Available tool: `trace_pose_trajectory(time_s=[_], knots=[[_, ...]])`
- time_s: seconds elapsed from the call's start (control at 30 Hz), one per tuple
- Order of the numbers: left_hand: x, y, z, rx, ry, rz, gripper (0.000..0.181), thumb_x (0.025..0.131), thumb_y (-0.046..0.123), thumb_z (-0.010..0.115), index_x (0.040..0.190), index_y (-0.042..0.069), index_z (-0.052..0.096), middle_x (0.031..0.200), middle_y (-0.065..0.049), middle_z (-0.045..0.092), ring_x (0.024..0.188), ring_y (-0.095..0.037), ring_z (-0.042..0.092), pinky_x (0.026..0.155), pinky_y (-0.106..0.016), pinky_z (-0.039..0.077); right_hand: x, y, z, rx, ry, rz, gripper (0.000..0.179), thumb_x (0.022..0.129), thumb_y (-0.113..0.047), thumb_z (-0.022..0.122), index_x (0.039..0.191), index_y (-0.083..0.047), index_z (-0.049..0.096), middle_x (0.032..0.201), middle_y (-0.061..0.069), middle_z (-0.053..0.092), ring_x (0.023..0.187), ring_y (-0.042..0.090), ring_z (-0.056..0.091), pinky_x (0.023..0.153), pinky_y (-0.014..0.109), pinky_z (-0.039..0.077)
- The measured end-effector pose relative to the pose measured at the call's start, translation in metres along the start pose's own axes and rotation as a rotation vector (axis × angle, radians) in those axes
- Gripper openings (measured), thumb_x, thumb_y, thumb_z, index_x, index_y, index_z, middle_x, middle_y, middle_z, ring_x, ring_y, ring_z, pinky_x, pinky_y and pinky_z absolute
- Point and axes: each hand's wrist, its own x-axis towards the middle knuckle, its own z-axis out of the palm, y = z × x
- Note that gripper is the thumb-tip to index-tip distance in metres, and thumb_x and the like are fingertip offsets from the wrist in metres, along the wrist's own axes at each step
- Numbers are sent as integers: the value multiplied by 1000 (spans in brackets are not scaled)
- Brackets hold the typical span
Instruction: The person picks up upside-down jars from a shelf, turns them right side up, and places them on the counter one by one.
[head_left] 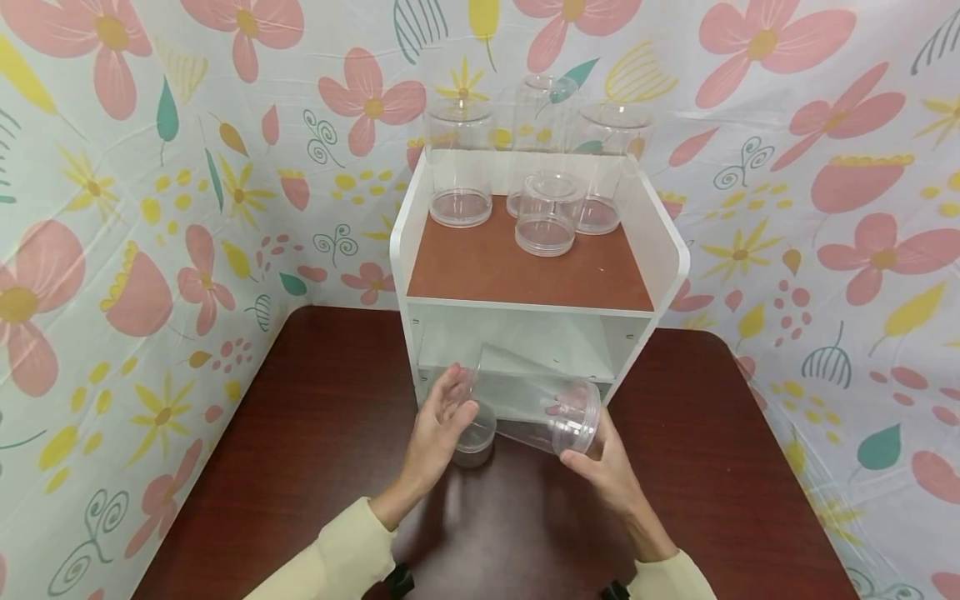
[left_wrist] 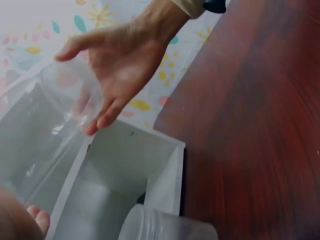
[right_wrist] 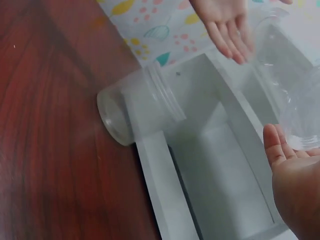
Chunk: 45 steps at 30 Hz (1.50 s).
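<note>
Clear jar point(head_left: 528, 400) sideways, long axis left-right, ringed end point(head_left: 577, 418) rightward; right hand point(head_left: 617, 479) gripping it, left hand point(head_left: 429, 435) fingers extended.

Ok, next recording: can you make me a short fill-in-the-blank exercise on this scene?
1. On top of the white shelf unit stand ____ clear jars.
2. The tilted jar is gripped near its ridged end by the person's ____ hand.
3. The short jar on the table is nearer the ____ hand.
4. The backdrop is printed with large pink ____.

Missing words: four; right; left; flowers.
</note>
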Motion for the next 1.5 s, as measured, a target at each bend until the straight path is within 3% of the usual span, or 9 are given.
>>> trace_pose_trajectory(time_s=[0.17, 0.27, 0.43, 0.57, 0.67, 0.87, 1.07, 1.4, 1.5], knots=[[2, 1, -11, 125, 80, 16, 57, 105, 20, 60, 154, -2, 41, 148, -18, 52, 137, -34, 50, 110, -35, 43, 1, -7, -12, 58, -42, -39, 74, 88, 9, 62, 155, 0, 31, 143, 15, 55, 125, 22, 61, 99, 34, 53], [3, 3, -17, 178, 147, 39, 51, 104, 17, 62, 149, -3, 46, 143, -18, 55, 131, -33, 55, 107, -36, 46, 0, -13, -17, 41, -41, -50, 74, 89, 8, 62, 155, -3, 32, 142, 7, 57, 124, 20, 61, 97, 31, 54], [6, 10, -27, 274, 275, 99, 42, 103, 12, 63, 141, -5, 54, 135, -16, 57, 122, -29, 60, 98, -32, 51, -2, -25, -27, -19, -22, -87, 79, 86, 17, 58, 158, -1, 30, 142, 7, 59, 122, 18, 63, 95, 27, 54], [13, 17, -36, 311, 373, 133, 39, 102, 9, 65, 138, -3, 56, 132, -17, 56, 117, -28, 60, 93, -28, 49, -3, -32, -36, -69, -18, -99, 81, 85, 19, 57, 158, 2, 28, 142, 9, 58, 122, 19, 62, 100, 25, 50], [20, 23, -42, 309, 411, 154, 41, 101, 7, 65, 140, -2, 55, 133, -18, 54, 119, -31, 59, 95, -28, 49, -4, -37, -43, -95, -5, -96, 82, 84, 21, 57, 158, 2, 28, 145, 11, 54, 126, 18, 59, 103, 23, 46], [35, 32, -51, 338, 372, 152, 46, 104, 10, 61, 147, -3, 50, 145, -18, 50, 132, -32, 54, 108, -41, 46, -9, -43, -54, -176, 42, -100, 84, 82, 25, 59, 158, 6, 28, 146, 11, 53, 131, 14, 55, 102, 17, 44], [48, 37, -54, 344, 319, 132, 48, 106, 13, 59, 150, -3, 47, 150, -18, 48, 136, -31, 52, 109, -43, 45, -13, -52, -63, -365, 64, -51, 88, 83, 19, 65, 161, 0, 28, 157, 0, 41, 136, 7, 47, 100, 14, 40], [66, 35, -52, 423, 299, 114, 47, 107, 22, 58, 150, 2, 52, 141, -19, 60, 128, -27, 60, 104, -45, 50, -12, -66, -63, -614, 118, -14, 103, 75, 10, 82, 162, -15, 33, 151, 0, 43, 122, 8, 48, 90, 11, 42], [69, 35, -51, 468, 296, 96, 43, 108, 25, 55, 146, 6, 57, 129, -19, 67, 112, -24, 66, 92, -43, 54, -12, -68, -63, -674, 119, -31, 108, 71, 7, 86, 162, -19, 34, 149, 4, 45, 121, 7, 47, 91, 11, 40]])
